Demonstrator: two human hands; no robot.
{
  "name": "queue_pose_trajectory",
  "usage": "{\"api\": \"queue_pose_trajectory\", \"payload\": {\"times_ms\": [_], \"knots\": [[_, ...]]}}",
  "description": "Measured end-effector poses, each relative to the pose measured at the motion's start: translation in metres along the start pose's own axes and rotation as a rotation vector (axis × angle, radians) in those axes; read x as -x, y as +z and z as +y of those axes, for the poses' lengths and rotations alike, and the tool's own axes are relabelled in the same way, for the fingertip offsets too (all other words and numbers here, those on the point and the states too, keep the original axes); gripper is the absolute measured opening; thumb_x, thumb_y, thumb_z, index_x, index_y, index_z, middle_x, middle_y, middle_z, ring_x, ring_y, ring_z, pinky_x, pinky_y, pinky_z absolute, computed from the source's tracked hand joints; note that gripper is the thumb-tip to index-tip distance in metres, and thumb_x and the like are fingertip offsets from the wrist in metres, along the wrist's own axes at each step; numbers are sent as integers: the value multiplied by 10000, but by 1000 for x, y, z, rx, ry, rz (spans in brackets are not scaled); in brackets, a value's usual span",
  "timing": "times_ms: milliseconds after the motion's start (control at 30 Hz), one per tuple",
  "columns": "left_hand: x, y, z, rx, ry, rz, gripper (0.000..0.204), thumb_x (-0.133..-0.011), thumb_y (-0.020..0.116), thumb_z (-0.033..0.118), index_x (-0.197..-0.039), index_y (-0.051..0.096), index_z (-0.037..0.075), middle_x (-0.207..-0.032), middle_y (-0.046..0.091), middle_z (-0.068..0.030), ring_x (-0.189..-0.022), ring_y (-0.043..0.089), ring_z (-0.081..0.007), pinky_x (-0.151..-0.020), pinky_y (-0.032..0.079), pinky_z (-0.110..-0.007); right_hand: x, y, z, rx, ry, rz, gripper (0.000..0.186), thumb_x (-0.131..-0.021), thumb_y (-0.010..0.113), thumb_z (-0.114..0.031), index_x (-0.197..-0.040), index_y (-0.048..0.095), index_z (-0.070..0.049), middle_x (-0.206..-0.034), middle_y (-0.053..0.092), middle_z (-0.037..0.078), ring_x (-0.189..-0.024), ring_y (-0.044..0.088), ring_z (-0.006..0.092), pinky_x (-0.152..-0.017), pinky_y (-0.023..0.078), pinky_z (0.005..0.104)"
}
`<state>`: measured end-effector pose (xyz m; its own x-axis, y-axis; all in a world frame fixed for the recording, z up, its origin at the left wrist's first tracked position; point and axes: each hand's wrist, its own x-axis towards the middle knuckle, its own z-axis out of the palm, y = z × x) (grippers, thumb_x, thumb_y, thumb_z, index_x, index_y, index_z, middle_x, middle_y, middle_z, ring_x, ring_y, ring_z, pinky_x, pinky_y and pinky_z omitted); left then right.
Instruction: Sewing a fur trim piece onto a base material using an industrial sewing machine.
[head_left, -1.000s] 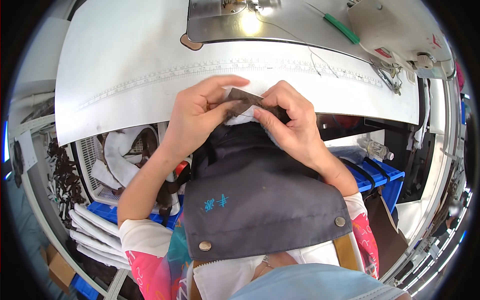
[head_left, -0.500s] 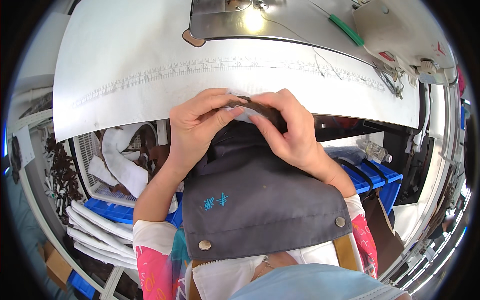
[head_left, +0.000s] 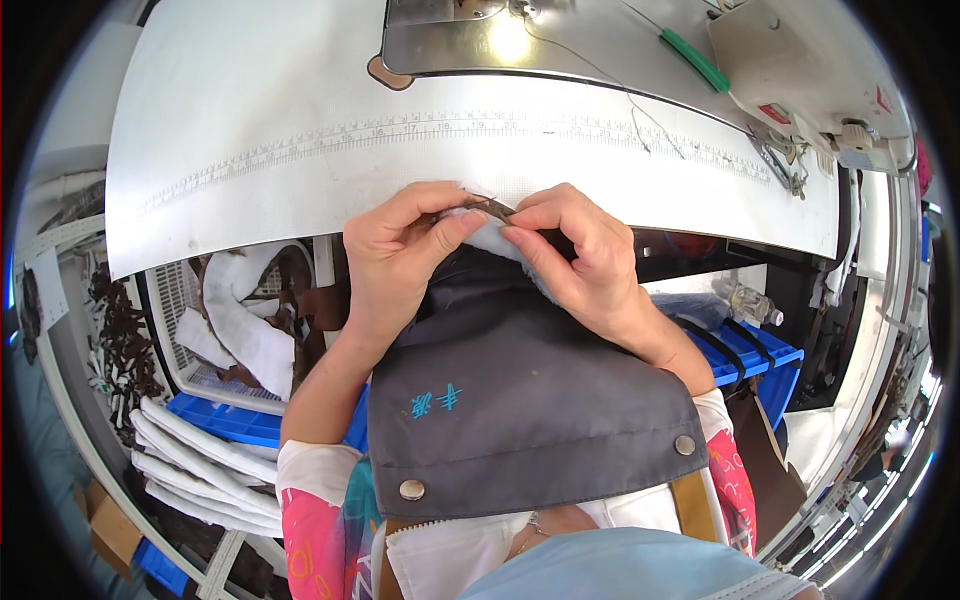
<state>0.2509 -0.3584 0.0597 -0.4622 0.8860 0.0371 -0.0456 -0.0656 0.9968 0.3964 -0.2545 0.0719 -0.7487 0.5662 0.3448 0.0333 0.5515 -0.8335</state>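
Both my hands meet at the front edge of the white table, pinching a strip of brown fur-like fabric [head_left: 490, 208] with white padding [head_left: 492, 238] below it. My left hand [head_left: 405, 245] grips the left end between thumb and fingers. My right hand [head_left: 578, 250] pinches the same piece a short way to the right, its other fingers curled. A thin dark line shows on the fabric between the fingertips; I cannot make out what it is. Part of the piece is hidden by my hands and hangs over my dark grey apron [head_left: 530, 400].
A sewing machine [head_left: 810, 70] stands at the far right, with a green-handled tool [head_left: 695, 60] beside it. A printed ruler [head_left: 440, 135] crosses the white table [head_left: 250, 80]. Below left are a white basket [head_left: 180, 350] with fabric pieces and stacked white strips [head_left: 200, 470]. A plastic bottle [head_left: 750, 302] lies right.
My right hand has turned slightly and its fingertips have drawn together on the fabric edge. More white padding shows between the hands. My left hand has shifted only a little.
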Motion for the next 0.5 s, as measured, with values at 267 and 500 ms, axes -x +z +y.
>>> {"api": "queue_pose_trajectory", "payload": {"times_ms": [267, 500], "knots": [[-6, 0, 0, 81, -77, 45, 127, -808, 602, -51, -932, 623, -57, -833, 647, -58, -729, 578, -67, -653, 460, -174, -12, -8, -4, 54, 105, -200, 212, -757, 643, -5, -957, 584, -43, -764, 611, 106, -631, 606, 279, -545, 475, 337], [-75, -51, 12, 163, -193, -141, 173, -772, 638, -5, -945, 635, -15, -852, 647, -60, -765, 592, -94, -735, 470, -219, -62, -5, 3, -136, -156, -329, 191, -797, 533, -10, -979, 587, -34, -721, 607, 154, -648, 610, 316, -573, 489, 357]]}}
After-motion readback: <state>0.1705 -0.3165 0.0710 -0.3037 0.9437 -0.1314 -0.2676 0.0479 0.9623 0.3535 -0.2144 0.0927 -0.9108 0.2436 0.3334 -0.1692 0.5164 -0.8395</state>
